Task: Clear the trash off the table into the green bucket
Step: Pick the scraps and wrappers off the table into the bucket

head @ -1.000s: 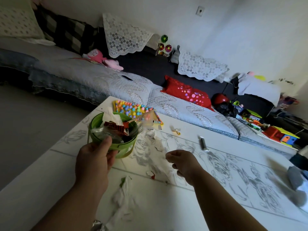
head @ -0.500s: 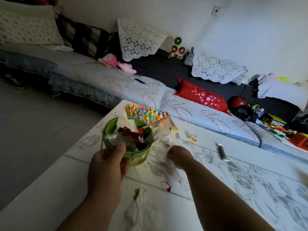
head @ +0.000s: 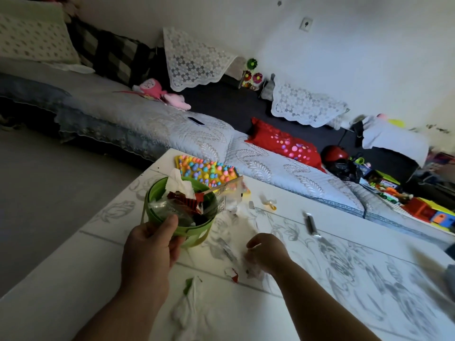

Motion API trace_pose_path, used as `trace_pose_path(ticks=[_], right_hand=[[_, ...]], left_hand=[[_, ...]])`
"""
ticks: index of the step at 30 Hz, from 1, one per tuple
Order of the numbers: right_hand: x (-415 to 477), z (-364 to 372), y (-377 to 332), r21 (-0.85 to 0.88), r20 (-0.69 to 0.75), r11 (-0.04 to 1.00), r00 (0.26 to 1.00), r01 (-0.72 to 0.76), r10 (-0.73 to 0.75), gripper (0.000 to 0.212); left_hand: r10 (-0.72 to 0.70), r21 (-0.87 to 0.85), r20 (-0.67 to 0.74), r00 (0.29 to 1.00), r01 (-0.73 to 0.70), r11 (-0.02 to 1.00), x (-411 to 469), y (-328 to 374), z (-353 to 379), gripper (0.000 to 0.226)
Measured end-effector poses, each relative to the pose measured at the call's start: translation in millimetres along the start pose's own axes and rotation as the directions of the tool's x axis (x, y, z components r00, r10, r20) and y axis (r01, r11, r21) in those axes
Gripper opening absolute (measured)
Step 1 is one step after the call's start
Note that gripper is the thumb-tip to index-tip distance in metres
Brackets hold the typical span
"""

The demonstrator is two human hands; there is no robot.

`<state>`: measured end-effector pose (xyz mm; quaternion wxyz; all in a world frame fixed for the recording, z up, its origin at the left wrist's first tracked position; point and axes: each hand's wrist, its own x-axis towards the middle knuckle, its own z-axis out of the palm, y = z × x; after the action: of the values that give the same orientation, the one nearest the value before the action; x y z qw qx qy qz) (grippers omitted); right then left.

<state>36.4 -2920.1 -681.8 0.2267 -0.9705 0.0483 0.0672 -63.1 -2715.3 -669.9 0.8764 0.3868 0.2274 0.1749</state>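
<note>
White patterned desk [head: 73,267], low couch [head: 118,112] behind. At left, the left hand [head: 150,249] grips the trash-filled green bucket [head: 197,236] by its near rim, thumb inside. A tissue [head: 189,308] lies nearer. The right hand [head: 267,249] curls its fingers round a crumpled wrapper [head: 253,269] on the desk.

Green bucket [head: 197,232], white table [head: 344,291] with grey flowers, red pillow [head: 283,146] with bright dots, pink soft toy [head: 157,91], yellow mat [head: 209,172] with many-coloured bumps
</note>
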Motion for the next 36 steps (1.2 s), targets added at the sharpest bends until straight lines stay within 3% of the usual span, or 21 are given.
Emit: trace_pose_path(ticks=[3, 5, 9, 12, 16, 20, 26, 29, 33, 36], right_hand=[[-19, -7, 10, 0.215, 0.004, 0.973, 0.996, -0.090, 0.091, 0.018], [-31, -19, 13, 0.418, 0.010, 0.901, 0.992, -0.115, 0.122, 0.016], [-49, -67, -4, 0.601, -0.142, 0.795, 0.990, 0.081, 0.007, 0.018], [-66, -110, -40, 0.639, -0.297, 0.716, 0.949, 0.283, -0.110, 0.020], [-86, -127, -97, 0.528, -0.318, 0.710, 0.884, 0.466, -0.343, 0.026], [-89, -106, -141, 0.326, -0.187, 0.770, 0.836, 0.548, -0.516, 0.019], [-77, -71, -173, -0.061, 0.007, 0.795, 0.797, 0.603, -0.604, 0.010], [-69, -64, -175, -0.218, 0.093, 0.790, 0.818, 0.573, -0.568, 0.027], [-58, -71, -168, -0.190, 0.068, 0.822, 0.843, 0.537, -0.534, 0.026], [-53, -86, -155, -0.089, -0.088, 0.838, 0.834, 0.538, -0.545, 0.028]], left_hand=[[-0.017, 0.006, 0.001, 1.000, 0.017, 1.000, -3, 1, 0, 0.021], [-0.028, -0.004, 0.006, 1.000, 0.028, 1.000, -5, 0, -2, 0.020], [-0.053, 0.013, 0.029, 0.998, 0.052, 0.999, -9, -1, -3, 0.021], [-0.065, 0.037, 0.037, 0.997, 0.064, 0.997, -11, -1, -3, 0.025], [-0.054, 0.070, 0.049, 0.997, 0.050, 0.996, -14, -1, 0, 0.019], [-0.049, 0.093, 0.071, 0.996, 0.042, 0.995, -15, -1, 2, 0.021], [-0.062, 0.096, 0.089, 0.994, 0.053, 0.994, -14, -3, 3, 0.029], [-0.073, 0.086, 0.099, 0.992, 0.065, 0.994, -14, -3, 4, 0.029], [-0.077, 0.087, 0.090, 0.993, 0.069, 0.994, -12, -1, 3, 0.028], [-0.077, 0.069, 0.078, 0.994, 0.072, 0.995, -12, 1, 4, 0.023]])
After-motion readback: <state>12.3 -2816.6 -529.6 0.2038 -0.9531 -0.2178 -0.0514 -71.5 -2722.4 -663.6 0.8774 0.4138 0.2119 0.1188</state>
